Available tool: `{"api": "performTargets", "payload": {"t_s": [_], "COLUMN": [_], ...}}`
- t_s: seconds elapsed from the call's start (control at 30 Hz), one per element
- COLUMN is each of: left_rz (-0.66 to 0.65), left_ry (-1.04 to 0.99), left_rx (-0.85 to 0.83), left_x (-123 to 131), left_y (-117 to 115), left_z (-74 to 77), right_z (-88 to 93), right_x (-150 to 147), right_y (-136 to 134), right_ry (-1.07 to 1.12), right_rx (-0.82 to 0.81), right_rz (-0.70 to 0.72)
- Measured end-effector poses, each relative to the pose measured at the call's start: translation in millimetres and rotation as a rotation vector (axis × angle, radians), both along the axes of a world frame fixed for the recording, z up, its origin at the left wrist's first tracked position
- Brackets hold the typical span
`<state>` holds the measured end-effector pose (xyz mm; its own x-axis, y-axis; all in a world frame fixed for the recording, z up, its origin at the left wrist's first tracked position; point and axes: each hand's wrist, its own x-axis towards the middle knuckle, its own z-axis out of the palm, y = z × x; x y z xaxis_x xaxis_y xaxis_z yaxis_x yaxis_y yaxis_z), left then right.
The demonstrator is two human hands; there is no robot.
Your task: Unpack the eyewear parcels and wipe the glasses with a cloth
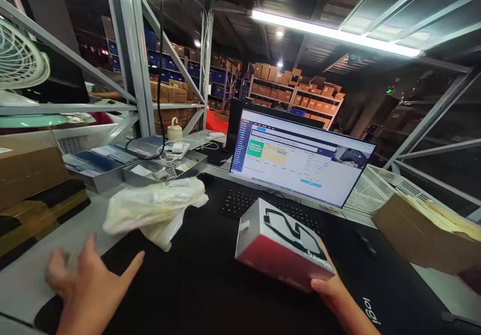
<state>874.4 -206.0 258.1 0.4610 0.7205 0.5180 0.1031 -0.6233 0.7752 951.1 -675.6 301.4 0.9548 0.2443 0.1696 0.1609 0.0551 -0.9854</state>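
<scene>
Hands: two, comprising one left hand [92, 287] and one right hand [332, 287]. White-and-red box [278, 260]: one, near right. Plastic-wrapped parcel [154, 204]: one, left. Desk mat [195, 290]: one. Keyboard [238, 202]: one. Monitor [278, 172]: one, far. Grey trays [193, 166]: at least two, far left. Open carton [421, 242]: one, right. Fan [22, 59]: one, far left. Shelf boxes [280, 76]: many, far, too small to count exactly.

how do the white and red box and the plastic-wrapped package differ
The white and red box is crisp-edged; the plastic-wrapped package is crumpled. The right hand holds the box; no hand touches the package. The box bears a bold black design; the package is mostly pale.
</scene>
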Motion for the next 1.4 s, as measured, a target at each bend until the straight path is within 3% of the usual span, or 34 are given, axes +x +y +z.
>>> {"api": "performTargets", "payload": {"t_s": [0.03,0.07,0.13,0.2,0.27,0.33,0.43,0.5,0.57,0.7,0.8,0.9,1.07,1.17,1.23,1.33,1.4], "left_rz": [0.019,-0.054,-0.461,-0.865,-1.114,-1.238,-1.141,-1.04,-0.984,-0.76,-0.603,-0.605,-0.718,-0.854,-0.919,-0.918,-1.147], "left_ry": [0.04,0.058,0.019,0.014,0.021,-0.047,-0.215,-0.314,-0.436,-0.601,-0.62,-0.536,-0.463,-0.308,-0.238,0.04,0.286], "left_rx": [0.038,0.087,0.091,-0.033,-0.153,-0.211,-0.244,-0.116,0.197,0.908,1.099,1.189,1.218,1.162,0.967,0.505,0.226], "left_x": [-5,-10,-20,-25,-22,-15,-1,8,17,27,25,21,18,16,19,39,57], "left_y": [-14,-31,-70,-114,-157,-192,-218,-219,-214,-205,-207,-211,-222,-215,-200,-167,-150], "left_z": [6.4,12.7,22.1,24.9,23.2,22.9,33.6,45.9,55.8,56.1,45.4,35.0,25.9,25.8,25.7,23.9,22.0], "right_z": [-3.9,-7.3,-12.2,-14.8,-15.7,-15.0,-9.5,-1.3,10.5,34.6,40.8,34.4,22.8,22.7,21.6,14.9,7.7], "right_x": [-2,-5,-9,-14,-20,-24,-27,-26,-25,-28,-32,-32,-27,-16,-9,-8,-12], "right_y": [2,3,7,9,13,18,28,36,40,38,35,37,43,33,19,-3,-14], "right_ry": [0.096,0.185,0.321,0.392,0.414,0.417,0.378,0.369,0.414,0.478,0.42,0.309,0.263,-0.02,-0.206,-0.404,-0.485], "right_rx": [0.065,0.113,0.162,0.158,0.154,0.164,0.143,0.091,0.091,0.207,0.174,0.078,-0.159,-0.163,-0.22,-0.377,-0.489], "right_rz": [0.065,0.13,0.23,0.288,0.336,0.376,0.331,0.224,0.141,0.269,0.265,0.117,0.065,0.017,-0.02,0.021,0.101]}}
